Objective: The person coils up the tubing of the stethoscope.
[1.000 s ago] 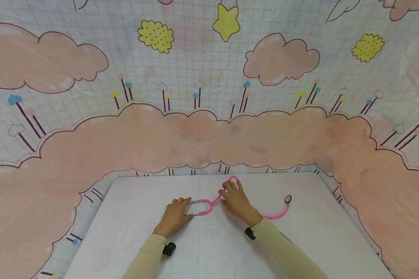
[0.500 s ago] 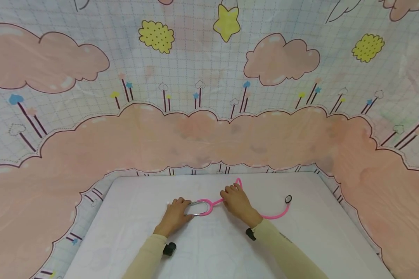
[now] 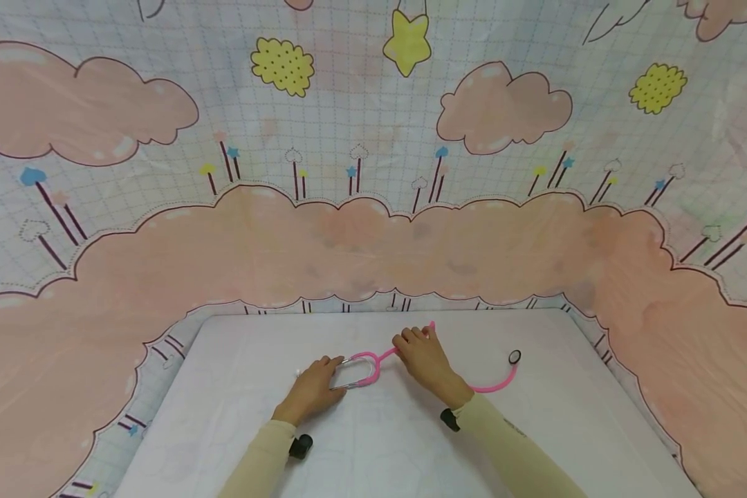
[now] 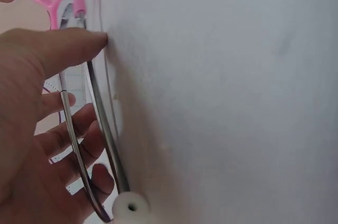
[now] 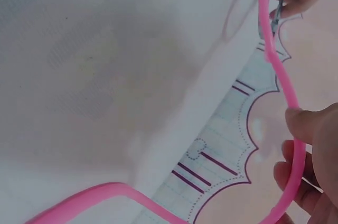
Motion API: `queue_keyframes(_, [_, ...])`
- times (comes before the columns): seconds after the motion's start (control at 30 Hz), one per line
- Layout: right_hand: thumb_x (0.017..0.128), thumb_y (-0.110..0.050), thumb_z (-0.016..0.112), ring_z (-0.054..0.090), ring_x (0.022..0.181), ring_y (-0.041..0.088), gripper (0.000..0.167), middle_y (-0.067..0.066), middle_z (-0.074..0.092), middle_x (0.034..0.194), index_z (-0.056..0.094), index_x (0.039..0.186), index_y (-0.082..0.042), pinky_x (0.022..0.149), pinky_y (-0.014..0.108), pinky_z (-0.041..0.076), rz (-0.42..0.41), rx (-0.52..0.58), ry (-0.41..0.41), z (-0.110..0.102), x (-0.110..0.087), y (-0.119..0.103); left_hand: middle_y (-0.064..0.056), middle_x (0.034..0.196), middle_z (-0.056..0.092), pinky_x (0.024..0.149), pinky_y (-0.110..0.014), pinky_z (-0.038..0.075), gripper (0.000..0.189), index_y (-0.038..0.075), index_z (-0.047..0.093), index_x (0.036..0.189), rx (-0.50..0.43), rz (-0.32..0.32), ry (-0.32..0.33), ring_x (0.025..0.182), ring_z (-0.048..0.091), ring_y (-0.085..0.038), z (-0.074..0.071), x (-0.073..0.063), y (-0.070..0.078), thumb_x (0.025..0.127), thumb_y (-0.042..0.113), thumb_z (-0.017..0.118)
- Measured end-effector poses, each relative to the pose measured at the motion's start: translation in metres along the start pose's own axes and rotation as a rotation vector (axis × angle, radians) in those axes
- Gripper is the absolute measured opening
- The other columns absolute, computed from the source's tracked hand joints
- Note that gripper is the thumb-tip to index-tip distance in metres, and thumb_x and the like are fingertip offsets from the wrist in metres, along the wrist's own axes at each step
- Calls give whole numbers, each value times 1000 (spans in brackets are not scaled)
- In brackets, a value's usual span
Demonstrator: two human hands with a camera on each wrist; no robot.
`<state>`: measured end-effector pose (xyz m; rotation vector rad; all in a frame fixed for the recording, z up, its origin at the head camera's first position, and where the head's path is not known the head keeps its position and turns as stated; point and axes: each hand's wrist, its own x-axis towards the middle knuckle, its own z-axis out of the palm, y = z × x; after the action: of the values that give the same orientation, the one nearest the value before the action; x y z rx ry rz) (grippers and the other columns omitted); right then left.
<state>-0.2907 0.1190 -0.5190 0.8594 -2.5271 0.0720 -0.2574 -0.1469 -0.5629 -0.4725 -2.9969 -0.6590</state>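
Observation:
A pink stethoscope (image 3: 375, 373) stretches across the white table. My left hand (image 3: 314, 389) grips its metal ear tubes (image 4: 107, 129), thumb on one side and fingers on the other; a white ear tip (image 4: 131, 209) shows below in the left wrist view. Further right, my right hand (image 3: 426, 360) pinches the pink tubing (image 5: 288, 89) between thumb and fingers, just past the Y-shaped join. Part of the tubing is hidden beneath that hand and wrist. Its free end curves out on the right to the round chest piece (image 3: 514, 357), which lies on the table.
The white table (image 3: 373, 443) ends at a back edge just behind the hands. Beyond and around it hangs a cloth (image 3: 373, 249) printed with clouds and stars. A small black camera sits at each wrist, the left one (image 3: 301, 446) close above the tabletop.
My right hand has gathered in the tubing, and the loop behind it has become smaller. The ear tubes have tilted slightly in my left hand. The chest piece has stayed in place.

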Motion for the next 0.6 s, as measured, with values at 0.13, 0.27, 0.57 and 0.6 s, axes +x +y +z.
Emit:
queue_keyframes(0.13, [91, -22, 70, 60, 87, 21, 12, 0, 62, 89, 62, 98, -17, 86, 43, 45, 20, 5, 57, -5, 0, 1, 2, 93, 58, 75, -37, 48, 59, 9, 56, 134, -33, -3, 34, 81, 51, -13, 1, 0, -1, 81, 24, 78])
queue_keyframes(0.27, [90, -23, 72, 60, 89, 19, 13, -2, 62, 90, 63, 99, -19, 86, 41, 44, 71, 36, 65, -10, -1, 1, 4, 91, 59, 70, -30, 45, 57, 9, 58, 130, -90, -4, 78, 75, 50, -8, 1, -2, -1, 80, 25, 81])
queue_keyframes(0.57, [89, -21, 73, 59, 84, 18, 15, -2, 62, 88, 65, 100, -16, 76, 35, 45, 114, 122, 102, -21, -12, -5, 14, 76, 56, 64, -25, 40, 50, 15, 59, 122, -143, -30, 71, 64, 47, -5, 0, -5, 0, 79, 26, 82])
queue_keyframes(0.6, [88, -21, 74, 59, 83, 18, 16, -2, 62, 87, 65, 99, -15, 75, 34, 45, 116, 122, 107, -21, -14, -4, 14, 75, 57, 63, -24, 40, 50, 16, 58, 123, -153, -30, 69, 63, 47, -5, -1, -6, 1, 80, 26, 82])
